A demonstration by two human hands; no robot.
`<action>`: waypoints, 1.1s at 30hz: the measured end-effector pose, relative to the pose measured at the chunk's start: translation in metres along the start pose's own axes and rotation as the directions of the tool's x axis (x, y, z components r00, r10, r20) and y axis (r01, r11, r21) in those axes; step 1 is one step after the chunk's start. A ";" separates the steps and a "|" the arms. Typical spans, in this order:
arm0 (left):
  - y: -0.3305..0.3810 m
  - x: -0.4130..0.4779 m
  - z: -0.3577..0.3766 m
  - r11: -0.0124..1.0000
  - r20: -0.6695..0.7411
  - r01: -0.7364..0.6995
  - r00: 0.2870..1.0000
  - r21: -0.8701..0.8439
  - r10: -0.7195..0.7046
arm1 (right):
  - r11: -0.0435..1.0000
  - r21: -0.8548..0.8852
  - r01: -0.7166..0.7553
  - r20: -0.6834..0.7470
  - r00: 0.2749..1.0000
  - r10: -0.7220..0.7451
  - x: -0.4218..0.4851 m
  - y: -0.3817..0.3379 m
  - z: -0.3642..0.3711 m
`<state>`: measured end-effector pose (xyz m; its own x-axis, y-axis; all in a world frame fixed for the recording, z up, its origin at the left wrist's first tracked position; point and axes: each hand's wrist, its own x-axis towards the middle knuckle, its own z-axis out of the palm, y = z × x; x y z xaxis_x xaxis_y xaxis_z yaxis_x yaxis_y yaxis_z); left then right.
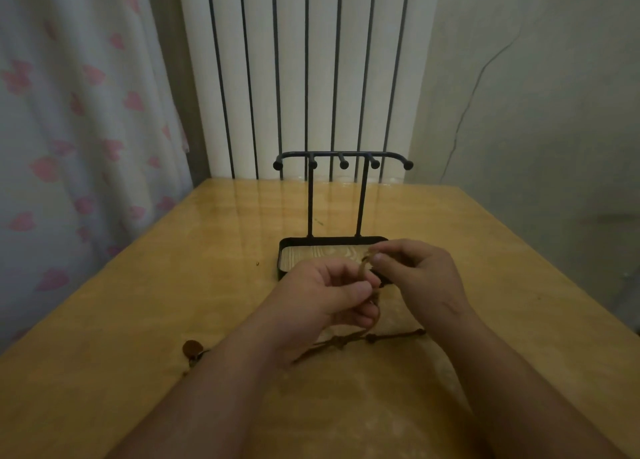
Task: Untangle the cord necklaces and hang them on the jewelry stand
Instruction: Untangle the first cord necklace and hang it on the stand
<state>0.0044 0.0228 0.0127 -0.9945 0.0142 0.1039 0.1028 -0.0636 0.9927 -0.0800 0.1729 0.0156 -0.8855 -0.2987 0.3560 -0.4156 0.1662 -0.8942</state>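
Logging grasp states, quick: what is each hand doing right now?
Left hand: pinching the tangled brown cord necklaces.
Right hand: pinching the same cords, higher up.

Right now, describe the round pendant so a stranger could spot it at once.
Start at the wooden table, with the black jewelry stand toward its far end. Come back to the near side, just left of the left forearm: the pendant lies there. It is the only round brown disc; the rest is thin cord.

One stand point(310, 202), five pegs point(344, 164), two hands point(329, 296) point(424, 271)
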 end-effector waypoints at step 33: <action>-0.009 0.010 -0.019 0.983 -0.395 0.009 0.916 0.186 0.066 | 0.849 -0.528 0.028 0.678 0.616 0.402 -0.008 -0.016 0.001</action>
<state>-0.0071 0.0048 0.0041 -0.9127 -0.3852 0.1362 0.0955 0.1228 0.9878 -0.0657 0.1715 0.0269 -0.5716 -0.7540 -0.3237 -0.4873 0.6293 -0.6055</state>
